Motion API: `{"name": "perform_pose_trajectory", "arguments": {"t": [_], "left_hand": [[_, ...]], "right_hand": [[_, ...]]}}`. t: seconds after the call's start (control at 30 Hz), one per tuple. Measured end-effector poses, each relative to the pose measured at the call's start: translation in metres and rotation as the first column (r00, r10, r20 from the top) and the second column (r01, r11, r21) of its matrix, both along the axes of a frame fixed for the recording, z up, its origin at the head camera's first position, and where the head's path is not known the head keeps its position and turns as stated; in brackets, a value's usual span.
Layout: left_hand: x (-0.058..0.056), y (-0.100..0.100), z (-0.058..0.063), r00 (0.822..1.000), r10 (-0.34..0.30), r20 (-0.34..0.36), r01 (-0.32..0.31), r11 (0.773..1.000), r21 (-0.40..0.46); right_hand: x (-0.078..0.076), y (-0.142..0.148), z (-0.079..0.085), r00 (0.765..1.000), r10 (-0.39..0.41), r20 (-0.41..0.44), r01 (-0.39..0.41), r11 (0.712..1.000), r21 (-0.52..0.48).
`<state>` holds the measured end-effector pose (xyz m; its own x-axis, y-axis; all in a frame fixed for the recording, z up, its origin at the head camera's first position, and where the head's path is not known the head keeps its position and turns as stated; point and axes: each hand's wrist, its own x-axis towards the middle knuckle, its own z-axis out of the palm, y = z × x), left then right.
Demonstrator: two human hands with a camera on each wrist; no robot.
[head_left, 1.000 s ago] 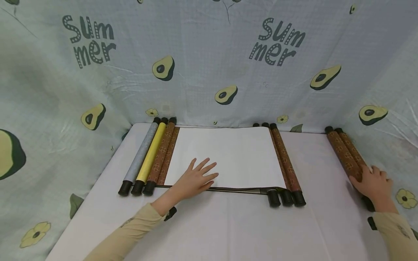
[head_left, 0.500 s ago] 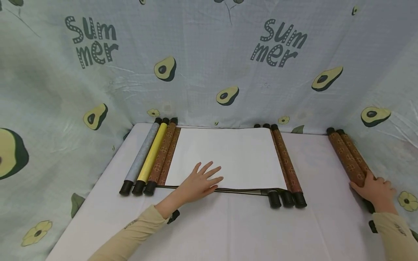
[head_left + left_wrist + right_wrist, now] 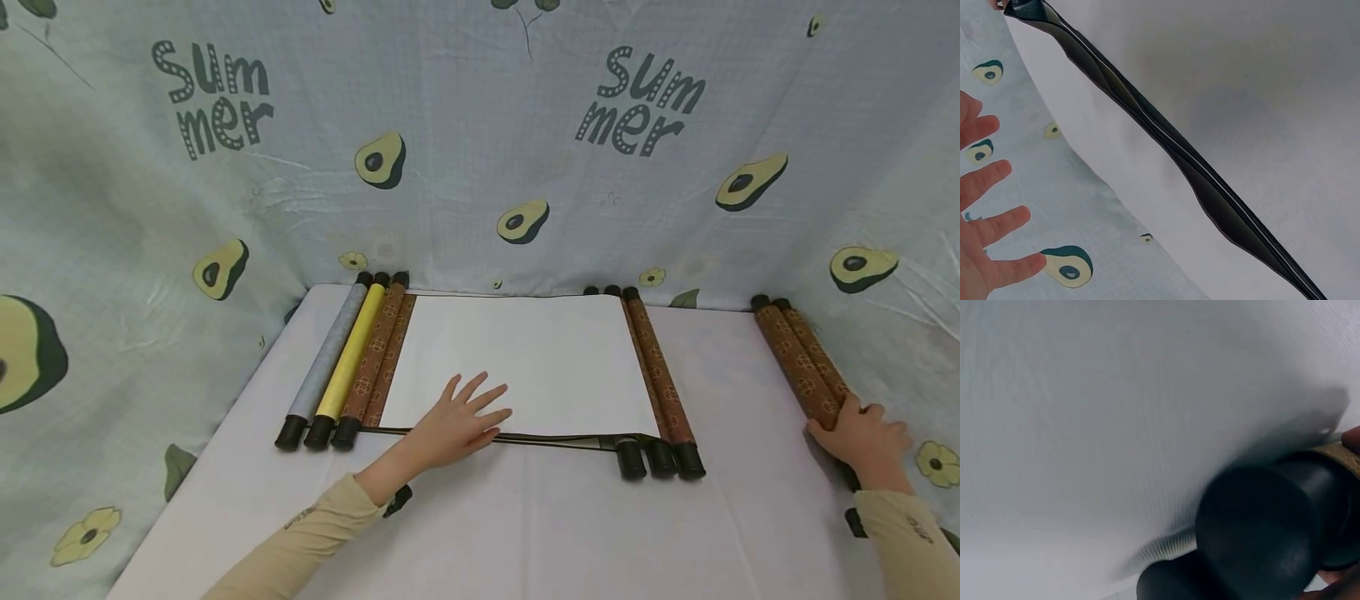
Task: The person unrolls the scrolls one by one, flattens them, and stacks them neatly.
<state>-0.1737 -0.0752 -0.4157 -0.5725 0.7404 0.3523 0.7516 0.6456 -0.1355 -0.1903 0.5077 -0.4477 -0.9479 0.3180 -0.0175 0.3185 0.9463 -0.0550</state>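
Observation:
An unrolled scroll [image 3: 525,358] with a white face lies mid-table, brown patterned rollers at both sides. My left hand [image 3: 457,421] lies flat with spread fingers on its near edge; in the left wrist view my left hand [image 3: 988,219] shows beside the scroll's dark wavy edge [image 3: 1166,150]. Two rolled brown scrolls [image 3: 798,358] lie at the far right. My right hand [image 3: 862,437] grips their near ends. The right wrist view shows their black end caps [image 3: 1260,537] up close.
A grey scroll [image 3: 326,354] and a yellow scroll [image 3: 348,358] lie left of the open one. Black-capped rollers [image 3: 660,392] sit at its right side. The white table [image 3: 525,525] is walled by avocado-print cloth [image 3: 480,142] on three sides.
My left hand slid slightly right along the scroll's near edge. My right hand shifted a little on the brown scrolls' ends.

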Motion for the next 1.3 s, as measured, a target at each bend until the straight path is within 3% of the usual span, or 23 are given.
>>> {"name": "perform_pose_trajectory", "arguments": {"t": [0.27,0.47,0.77,1.03,1.3], "left_hand": [[0.000,-0.001,-0.001,1.000,0.008,-0.007,-0.008,1.000,-0.007],[0.003,-0.001,0.001,1.000,0.007,-0.012,-0.007,1.000,-0.021],[0.004,-0.001,-0.001,1.000,0.006,-0.001,-0.006,1.000,-0.019],[0.004,-0.001,0.001,1.000,0.012,0.007,-0.012,1.000,-0.013],[0.003,-0.003,-0.001,1.000,0.021,0.000,-0.021,1.000,-0.014]], "right_hand": [[-0.001,-0.008,-0.003,0.996,-0.054,-0.073,0.050,0.997,-0.061],[-0.001,-0.010,-0.003,0.995,-0.042,-0.091,0.031,0.992,-0.121],[0.002,-0.008,-0.004,0.998,-0.051,-0.044,0.047,0.995,-0.092],[0.000,-0.011,-0.003,0.996,-0.061,-0.063,0.053,0.991,-0.125],[0.000,-0.017,-0.003,0.994,-0.062,-0.087,0.055,0.995,-0.085]]}}
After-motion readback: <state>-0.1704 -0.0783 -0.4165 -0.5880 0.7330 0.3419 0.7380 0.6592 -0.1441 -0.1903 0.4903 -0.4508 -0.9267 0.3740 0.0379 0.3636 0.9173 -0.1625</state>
